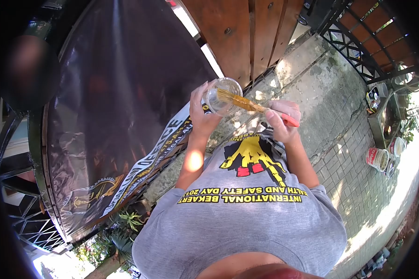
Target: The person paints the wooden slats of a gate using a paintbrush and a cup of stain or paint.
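Note:
My left hand (201, 109) is wrapped around a clear plastic cup (229, 83), which tilts with its open mouth toward the camera. My right hand (285, 120) grips a paintbrush (251, 106) with an orange-red handle end sticking out past the fingers. Its amber, wet-looking bristles reach into the cup, their tips at the inner wall. Both hands are held up in front of my grey T-shirt (237, 228), which has a yellow hand print on it.
A dark printed banner (125, 69) stands along the left side. Ahead are brown wooden boards (230, 37), with a metal-framed gate (372, 37) at the upper right. Paved ground (340, 158) lies below. Paint pails (378, 159) and plants stand at the right edge.

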The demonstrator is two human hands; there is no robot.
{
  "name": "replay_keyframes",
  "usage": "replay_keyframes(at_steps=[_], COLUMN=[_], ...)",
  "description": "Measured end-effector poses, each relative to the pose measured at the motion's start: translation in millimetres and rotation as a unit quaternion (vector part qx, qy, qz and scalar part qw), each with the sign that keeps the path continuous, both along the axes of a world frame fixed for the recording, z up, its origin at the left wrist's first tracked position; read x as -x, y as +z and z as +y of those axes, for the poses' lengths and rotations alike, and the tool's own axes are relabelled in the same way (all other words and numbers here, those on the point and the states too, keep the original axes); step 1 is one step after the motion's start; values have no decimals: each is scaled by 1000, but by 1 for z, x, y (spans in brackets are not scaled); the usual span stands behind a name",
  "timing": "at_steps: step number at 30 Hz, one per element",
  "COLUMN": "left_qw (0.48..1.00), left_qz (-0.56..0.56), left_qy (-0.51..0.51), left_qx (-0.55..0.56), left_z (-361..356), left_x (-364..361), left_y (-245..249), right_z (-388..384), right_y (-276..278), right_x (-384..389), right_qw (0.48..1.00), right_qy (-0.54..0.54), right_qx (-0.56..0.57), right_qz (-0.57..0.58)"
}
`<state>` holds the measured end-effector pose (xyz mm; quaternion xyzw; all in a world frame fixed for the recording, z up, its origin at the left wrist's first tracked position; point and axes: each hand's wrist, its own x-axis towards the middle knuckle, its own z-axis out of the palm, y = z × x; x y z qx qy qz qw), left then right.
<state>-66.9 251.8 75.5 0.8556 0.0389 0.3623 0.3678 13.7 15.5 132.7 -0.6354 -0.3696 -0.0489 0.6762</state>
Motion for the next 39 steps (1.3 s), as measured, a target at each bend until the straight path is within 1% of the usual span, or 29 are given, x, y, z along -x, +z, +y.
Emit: replay_keyframes(at_steps=[1, 2, 3, 4, 5, 7, 9, 10, 13, 14, 16, 17, 19, 20, 22, 23, 26, 29, 30, 31, 32, 34, 35, 36, 39], left_qw=[1000, 999, 998, 995, 996, 994, 995, 995, 993, 988, 986, 985, 973, 966, 973, 975, 966, 958, 958, 958, 966, 968, 969, 980, 984], left_qz=[-5, -7, -10, -16, -30, -7, 5, 7, 1, 12, 7, 5, -8, -14, -16, -16, -6, -3, -5, -7, -8, 9, 17, 23, 18], left_qy=[4, 5, 8, 9, 5, -15, -8, -5, -2, -16, -23, -27, -46, -56, -51, -46, -59, -73, -73, -74, -70, -84, -90, -87, -95], left_qx=[4, 37, 67, 94, 89, 106, 101, 104, 117, 156, 164, 169, 225, 252, 226, 216, 252, 277, 277, 277, 248, 235, 228, 176, 148], left_z=[-3, -6, -11, -12, -7, -2, 1, 0, 1, 1, -1, -2, -2, -2, 0, 0, 8, 10, 9, 8, 9, 5, 2, 1, -5], left_x=[-3, -6, -6, -8, -9, -4, -5, -5, -7, -8, -10, -11, -12, -13, -12, -10, -5, -10, -12, -14, -18, -25, -28, -31, -38], left_y=[2, 7, 14, 21, 14, 14, 17, 16, 13, 12, 13, 13, 10, 9, 11, 11, -4, -4, -3, -3, -4, -2, 0, 3, 3], right_z=[-1, -1, 3, 7, 10, 15, 18, 20, 35, 44, 62, 68, 84, 89, 87, 83, 76, 68, 63, 60, 59, 54, 53, 53, 62], right_y=[-6, -10, -13, -16, -15, -1, 25, 31, 66, 75, 90, 85, 52, 32, -23, -42, -62, -65, -53, -31, -5, 45, 69, 89, 123], right_x=[3, 4, 3, 1, -5, -21, -40, -53, -87, -93, -104, -112, -125, -123, -118, -114, -95, -90, -88, -89, -90, -92, -94, -97, -103], right_qw=[994, 978, 950, 911, 860, 859, 862, 860, 885, 880, 868, 899, 945, 932, 915, 904, 879, 865, 883, 889, 893, 902, 908, 914, 925], right_qy=[20, 42, 79, 120, 161, 159, 145, 181, 171, 156, 125, 85, -1, -61, -95, -112, -197, -214, -180, -148, -117, -55, -48, -40, -24], right_qx=[-37, -75, -154, -232, -304, -321, -331, -351, -362, -372, -392, -352, -262, -289, -269, -255, -168, -239, -255, -286, -316, -340, -337, -335, -332], right_qz=[97, 190, 258, 320, 378, 366, 355, 323, 236, 250, 276, 248, 193, 211, 285, 324, 401, 385, 350, 324, 300, 259, 244, 227, 182])
